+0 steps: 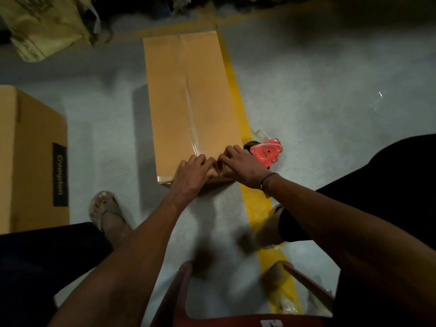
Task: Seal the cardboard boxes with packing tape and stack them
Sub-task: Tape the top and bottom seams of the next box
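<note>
I have both hands, left hand [192,172] and right hand [238,166], fingers curled, pressing tape at the near edge of the long box [188,102] on the floor [318,95], its seam taped, the dispenser [266,152] beside it, and 1 box [30,156] at left, stacking undone.

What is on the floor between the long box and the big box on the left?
Nothing: in the head view, only bare grey floor and the long box's shadow lie between it and the big Crompton box.

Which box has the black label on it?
The box on the left, beside the sandalled foot; the long box under the hands is plain.
</note>
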`<state>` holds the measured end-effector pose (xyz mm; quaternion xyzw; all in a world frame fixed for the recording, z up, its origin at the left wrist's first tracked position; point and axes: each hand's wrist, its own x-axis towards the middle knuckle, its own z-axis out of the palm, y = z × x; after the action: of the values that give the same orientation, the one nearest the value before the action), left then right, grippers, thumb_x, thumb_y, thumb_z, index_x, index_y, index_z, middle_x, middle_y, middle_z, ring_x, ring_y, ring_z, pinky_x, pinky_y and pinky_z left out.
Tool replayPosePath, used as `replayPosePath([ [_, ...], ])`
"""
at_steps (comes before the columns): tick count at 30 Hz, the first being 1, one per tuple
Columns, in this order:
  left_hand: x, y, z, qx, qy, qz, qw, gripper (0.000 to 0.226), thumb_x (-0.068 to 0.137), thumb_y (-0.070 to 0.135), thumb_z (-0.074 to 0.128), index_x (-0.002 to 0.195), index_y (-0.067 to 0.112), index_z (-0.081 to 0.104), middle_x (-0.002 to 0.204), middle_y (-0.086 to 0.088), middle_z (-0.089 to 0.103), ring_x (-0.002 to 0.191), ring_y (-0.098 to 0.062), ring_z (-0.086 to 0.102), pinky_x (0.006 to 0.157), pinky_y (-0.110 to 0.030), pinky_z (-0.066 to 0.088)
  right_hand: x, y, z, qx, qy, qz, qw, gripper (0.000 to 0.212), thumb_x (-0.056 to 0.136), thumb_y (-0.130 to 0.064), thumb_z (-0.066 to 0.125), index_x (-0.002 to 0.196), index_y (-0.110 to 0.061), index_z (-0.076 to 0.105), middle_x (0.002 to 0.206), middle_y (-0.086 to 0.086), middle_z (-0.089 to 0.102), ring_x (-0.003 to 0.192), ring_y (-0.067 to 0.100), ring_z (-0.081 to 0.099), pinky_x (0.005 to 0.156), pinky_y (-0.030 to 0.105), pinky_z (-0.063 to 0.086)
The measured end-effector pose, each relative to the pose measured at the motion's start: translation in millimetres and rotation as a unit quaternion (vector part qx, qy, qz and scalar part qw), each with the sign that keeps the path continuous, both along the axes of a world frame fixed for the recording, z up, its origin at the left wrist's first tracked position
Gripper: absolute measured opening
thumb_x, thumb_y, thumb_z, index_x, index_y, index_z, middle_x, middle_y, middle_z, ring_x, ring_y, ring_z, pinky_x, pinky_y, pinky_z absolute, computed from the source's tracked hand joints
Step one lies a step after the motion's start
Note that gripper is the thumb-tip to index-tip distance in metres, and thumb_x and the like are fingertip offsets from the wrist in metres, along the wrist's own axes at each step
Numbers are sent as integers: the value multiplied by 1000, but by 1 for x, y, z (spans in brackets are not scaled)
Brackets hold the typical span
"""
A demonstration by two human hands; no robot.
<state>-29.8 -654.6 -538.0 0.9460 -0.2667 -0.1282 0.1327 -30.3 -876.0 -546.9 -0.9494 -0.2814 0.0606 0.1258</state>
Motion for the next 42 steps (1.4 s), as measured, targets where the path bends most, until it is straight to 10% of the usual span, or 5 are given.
replayPosePath([
  [8,5,34,-14,36,-24,-119,992,87,81,-5,72,150,27,31,124,-8,44,104,-24,45,81,-34,43,27,-5,20,-102,48,147,983,42,98,-40,57,128,-14,44,114,10,43,99,26,44,65,45,52],
  [14,5,20,8,-23,46,-45,998,61,91,33,76,143,24,46,121,-4,49,105,-19,50,85,-31,44,38,-2,39,-101,130,135,977,54,84,-40,73,126,-21,45,115,4,45,97,21,48,64,33,35],
  [24,14,108,36,87,19,10,996,77,83,36,85,144,24,39,123,-8,47,102,-26,57,77,-41,56,26,-9,53,-71,188,65,977,37,93,-18,64,127,-20,48,120,5,45,98,18,47,81,38,48],
  [42,-3,104,19,-22,144,266,953,85,73,5,87,136,24,33,115,-15,45,95,-36,57,71,-38,46,9,11,43,-99,179,-45,978,66,70,5,76,123,-20,46,124,7,39,109,26,45,78,36,46],
])
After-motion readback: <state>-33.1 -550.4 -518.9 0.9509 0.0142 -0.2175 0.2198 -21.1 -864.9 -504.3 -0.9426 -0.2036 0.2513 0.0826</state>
